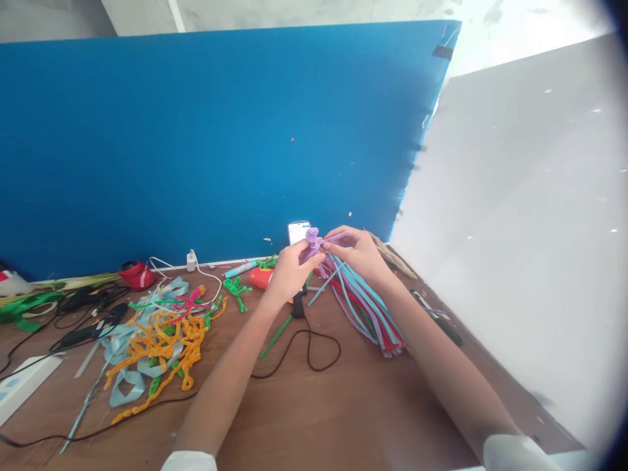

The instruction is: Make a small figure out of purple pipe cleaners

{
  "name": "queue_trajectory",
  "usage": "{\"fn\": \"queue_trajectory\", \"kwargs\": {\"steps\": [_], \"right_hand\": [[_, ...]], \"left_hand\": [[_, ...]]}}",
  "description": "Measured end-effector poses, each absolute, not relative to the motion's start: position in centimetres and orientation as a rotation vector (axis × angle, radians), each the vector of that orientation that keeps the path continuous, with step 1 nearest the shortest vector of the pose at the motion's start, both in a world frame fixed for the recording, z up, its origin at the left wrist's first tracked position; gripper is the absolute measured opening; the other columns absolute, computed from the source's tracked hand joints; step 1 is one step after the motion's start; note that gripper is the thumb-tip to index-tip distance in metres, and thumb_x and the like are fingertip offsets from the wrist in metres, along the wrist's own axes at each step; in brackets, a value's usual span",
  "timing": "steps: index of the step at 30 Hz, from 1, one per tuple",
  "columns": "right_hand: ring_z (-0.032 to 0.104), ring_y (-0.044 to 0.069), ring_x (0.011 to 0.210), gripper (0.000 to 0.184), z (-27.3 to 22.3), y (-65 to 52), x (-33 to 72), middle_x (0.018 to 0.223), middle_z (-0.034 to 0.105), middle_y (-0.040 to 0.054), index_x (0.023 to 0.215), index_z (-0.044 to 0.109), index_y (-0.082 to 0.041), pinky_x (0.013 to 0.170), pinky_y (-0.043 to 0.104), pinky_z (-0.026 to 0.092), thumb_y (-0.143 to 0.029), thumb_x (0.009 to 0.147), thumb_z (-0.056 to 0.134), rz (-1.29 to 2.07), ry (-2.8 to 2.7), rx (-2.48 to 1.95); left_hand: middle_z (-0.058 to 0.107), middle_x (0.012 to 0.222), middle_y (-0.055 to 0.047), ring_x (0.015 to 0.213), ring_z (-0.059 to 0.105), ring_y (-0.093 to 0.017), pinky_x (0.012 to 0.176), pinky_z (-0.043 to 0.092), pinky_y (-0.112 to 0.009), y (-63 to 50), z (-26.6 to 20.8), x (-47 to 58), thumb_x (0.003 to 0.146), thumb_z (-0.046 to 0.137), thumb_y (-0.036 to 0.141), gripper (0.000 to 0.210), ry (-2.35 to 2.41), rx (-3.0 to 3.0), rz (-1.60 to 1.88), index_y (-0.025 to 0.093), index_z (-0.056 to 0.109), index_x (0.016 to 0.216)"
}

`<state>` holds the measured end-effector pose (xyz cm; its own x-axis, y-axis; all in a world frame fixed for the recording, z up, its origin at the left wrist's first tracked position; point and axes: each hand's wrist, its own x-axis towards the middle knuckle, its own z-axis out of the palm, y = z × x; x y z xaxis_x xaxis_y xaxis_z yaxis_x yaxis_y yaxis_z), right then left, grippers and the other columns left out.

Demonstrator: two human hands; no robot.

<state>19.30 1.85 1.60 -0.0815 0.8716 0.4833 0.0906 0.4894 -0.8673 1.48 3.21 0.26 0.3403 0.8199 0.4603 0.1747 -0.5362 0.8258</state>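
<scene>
Held up above the table is a twisted purple pipe-cleaner shape (312, 234), with loose purple ends sticking out. My left hand (290, 269) pinches it from the left, fingers closed around its lower part. From the other side, my right hand (359, 255) grips a purple pipe-cleaner strand (338, 236) between thumb and fingers. Below the right hand lies a bundle of straight pipe cleaners (366, 301) in light blue, purple and red. A lit phone (298, 229) stands behind the purple shape, partly hidden by it and my left hand.
At left lies a pile of orange pipe cleaners (164, 343) and pale blue ribbon (126, 387). A green twisted figure (238, 291) sits near a marker (240, 269). A black cord (321, 369) loops across the table (304, 425). A white power strip (27, 386) is at far left.
</scene>
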Motion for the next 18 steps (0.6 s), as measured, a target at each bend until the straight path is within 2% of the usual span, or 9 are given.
{"fn": "queue_trajectory", "kwargs": {"steps": [4,10,14,18], "right_hand": [[0.064,0.017,0.075,0.019,1.8,1.7,19.5,0.08,0.072,0.0022,0.078,0.074,-0.02,0.073,0.033,0.05,-0.035,0.072,0.084,0.97,-1.331,-0.82],[0.059,0.013,0.07,0.017,1.6,2.0,19.5,0.075,0.066,-0.0021,0.076,0.072,-0.022,0.071,0.03,0.047,-0.032,0.071,0.085,1.176,-1.172,-0.711],[0.056,0.012,0.065,0.021,1.3,1.8,18.5,0.074,0.065,-0.0022,0.084,0.072,-0.023,0.062,0.028,0.045,-0.036,0.073,0.083,1.342,-1.141,-0.677],[0.055,0.012,0.062,0.024,1.2,1.4,17.6,0.07,0.064,-0.0016,0.087,0.073,-0.021,0.056,0.026,0.041,-0.035,0.071,0.084,1.289,-1.174,-0.736]], "left_hand": [[0.07,0.092,-0.004,0.079,0.065,-0.017,0.074,0.049,-0.026,2.8,0.8,1.4,0.093,0.057,0.036,0.023,0.815,1.944,1.163,0.017,0.066,0.102],[0.062,0.065,0.0,0.063,0.058,-0.015,0.065,0.038,-0.024,2.0,1.8,1.2,0.099,0.044,0.033,0.029,1.051,2.174,1.227,0.02,0.059,0.079],[0.062,0.07,-0.001,0.064,0.052,-0.015,0.065,0.033,-0.026,2.1,1.3,1.4,0.101,0.041,0.027,0.028,1.137,2.404,1.269,0.019,0.058,0.079],[0.066,0.08,-0.005,0.071,0.056,-0.017,0.067,0.034,-0.027,2.5,0.4,1.6,0.102,0.04,0.025,0.027,1.233,2.544,1.307,0.019,0.06,0.084]]}}
